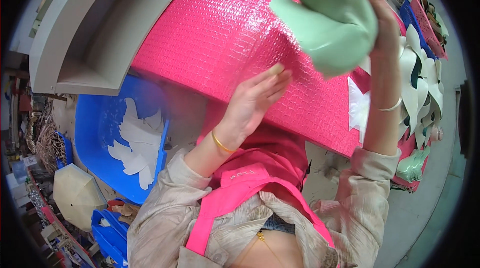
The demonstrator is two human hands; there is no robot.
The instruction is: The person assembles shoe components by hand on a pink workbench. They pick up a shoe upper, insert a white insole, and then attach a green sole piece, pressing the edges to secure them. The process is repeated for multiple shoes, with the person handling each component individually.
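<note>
My right hand [385,30] grips a glossy light-green sheet piece [335,33] by its right side. The piece is curled, with a darker green flap folded up at the top, and is raised over the pink-covered table [200,43]. It looks like cut leather or a shoe upper; I cannot tell whether it is one layer or more. Below and left of it, my left hand [257,95] hovers near the table's front edge with fingers stretched out, apart from the piece. A pale yellowish cover or tip shows at one fingertip. Nothing is visible in that hand.
A grey machine housing [75,28] stands at the left. Below it, a blue bin [95,138] holds white cut pieces [137,138]. White and green pieces [420,83] pile up at the right, with a stack of green pieces [414,165] below. Pink and blue baskets [425,25] lie beyond.
</note>
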